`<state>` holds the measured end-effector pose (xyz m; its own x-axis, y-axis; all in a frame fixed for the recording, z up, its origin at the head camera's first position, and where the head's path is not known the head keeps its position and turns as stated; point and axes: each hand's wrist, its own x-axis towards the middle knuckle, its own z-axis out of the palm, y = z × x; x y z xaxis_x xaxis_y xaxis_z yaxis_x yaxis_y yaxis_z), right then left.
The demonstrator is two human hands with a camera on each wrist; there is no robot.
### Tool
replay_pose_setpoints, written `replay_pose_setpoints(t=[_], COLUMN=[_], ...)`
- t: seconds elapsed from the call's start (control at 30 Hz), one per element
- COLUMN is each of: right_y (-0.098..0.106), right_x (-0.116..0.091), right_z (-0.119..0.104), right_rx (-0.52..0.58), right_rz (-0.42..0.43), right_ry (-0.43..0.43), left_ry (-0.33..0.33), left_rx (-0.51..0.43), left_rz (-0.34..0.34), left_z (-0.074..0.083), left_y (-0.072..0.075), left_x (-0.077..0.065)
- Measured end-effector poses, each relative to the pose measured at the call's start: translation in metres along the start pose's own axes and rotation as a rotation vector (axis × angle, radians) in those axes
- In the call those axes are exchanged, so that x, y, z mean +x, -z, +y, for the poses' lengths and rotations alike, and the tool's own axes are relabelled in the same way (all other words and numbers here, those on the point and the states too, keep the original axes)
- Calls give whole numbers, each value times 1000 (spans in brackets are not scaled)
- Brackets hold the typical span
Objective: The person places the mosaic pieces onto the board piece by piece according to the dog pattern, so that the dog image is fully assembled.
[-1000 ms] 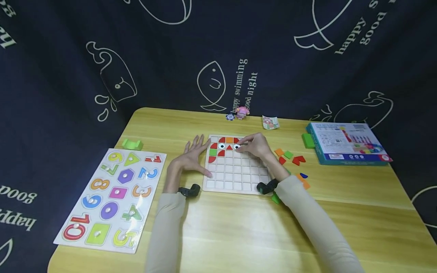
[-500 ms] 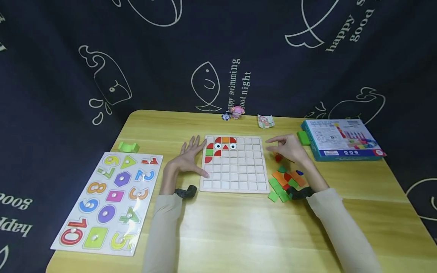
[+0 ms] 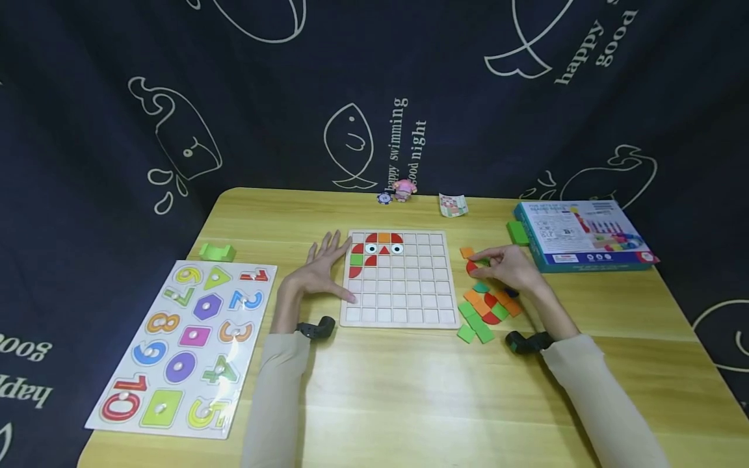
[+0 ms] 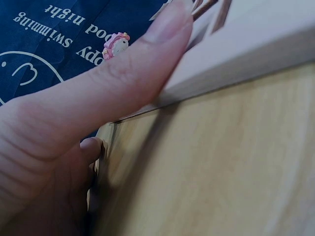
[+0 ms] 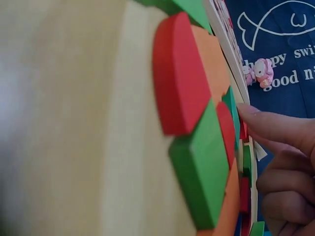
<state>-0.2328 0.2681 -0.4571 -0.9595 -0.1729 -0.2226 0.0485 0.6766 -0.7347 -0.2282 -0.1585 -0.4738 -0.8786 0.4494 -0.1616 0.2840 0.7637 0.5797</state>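
Note:
A white grid board (image 3: 417, 312) lies mid-table with red, orange and green tiles and two round eye tiles (image 3: 397, 249) in its upper left. My left hand (image 3: 316, 276) is spread along the board's left edge, thumb on its lower left corner; the left wrist view shows the thumb (image 4: 113, 81) against the board's side. To the right of the board, my right hand (image 3: 512, 268) pinches a red rounded tile (image 3: 471, 267) between thumb and index finger. Below that hand sits a cluster of loose tiles, among them a green square (image 5: 202, 167) and a red quarter-round (image 5: 179, 73).
A number puzzle board (image 3: 187, 348) covers the left side, with a green block (image 3: 217, 252) behind it. At the back right stand a boxed toy (image 3: 585, 235) and another green block (image 3: 517, 233). A pink figurine (image 3: 404, 190), a chip (image 3: 383, 198) and a picture card (image 3: 453, 205) line the back edge.
My right hand has left the eye tile on the board, swung right, and come down on a red loose tile. The left hand has stayed at the board's edge.

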Motion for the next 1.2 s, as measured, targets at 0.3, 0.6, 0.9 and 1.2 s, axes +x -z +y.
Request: replay_pose_setpoints(t=[0.3, 0.6, 0.9, 1.2], right_y=[-5, -1, -21, -77], right_x=[5, 1, 6, 21], right_z=[-7, -6, -34, -92], right_rx=[-108, -45, 1, 113], right_rz=[72, 0, 103, 132], right_ry=[-17, -49, -33, -91], left_ry=[-3, -12, -12, -17], left_rx=[8, -7, 4, -13], left_rz=[-5, -1, -4, 6], left_z=[-1, -1, -5, -3], left_y=[1, 0, 0, 0], left_x=[0, -1, 0, -2])
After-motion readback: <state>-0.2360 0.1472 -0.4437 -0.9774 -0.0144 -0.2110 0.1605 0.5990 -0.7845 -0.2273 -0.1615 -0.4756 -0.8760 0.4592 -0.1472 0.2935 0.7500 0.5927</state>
